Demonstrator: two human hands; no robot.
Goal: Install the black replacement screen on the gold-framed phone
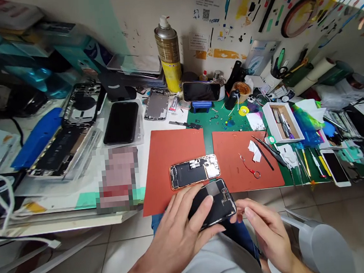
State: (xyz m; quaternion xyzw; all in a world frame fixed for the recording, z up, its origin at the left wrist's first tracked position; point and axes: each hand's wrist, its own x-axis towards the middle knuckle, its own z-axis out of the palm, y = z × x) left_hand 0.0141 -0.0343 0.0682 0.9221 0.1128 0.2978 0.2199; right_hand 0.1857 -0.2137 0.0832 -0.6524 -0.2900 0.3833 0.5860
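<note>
My left hand (183,227) holds a phone screen assembly (215,206), tilted with its dark inner side facing up. The thumb lies across that inner face and the fingers support the edges. My right hand (261,225) is beside the assembly's right end, thumb and fingers drawn together. Whatever they may pinch is too small to make out. Just beyond the assembly, an opened phone body (194,172) with an orange rim lies on the left red-brown mat (158,155), its battery and boards exposed.
On the right mat (227,145) are a red cord with a ring (250,171), tweezers (271,151) and white tissue (254,151). A spray can (168,55) and a propped phone (202,91) stand behind. Phone parts and a blue-handled tool (37,140) occupy the left.
</note>
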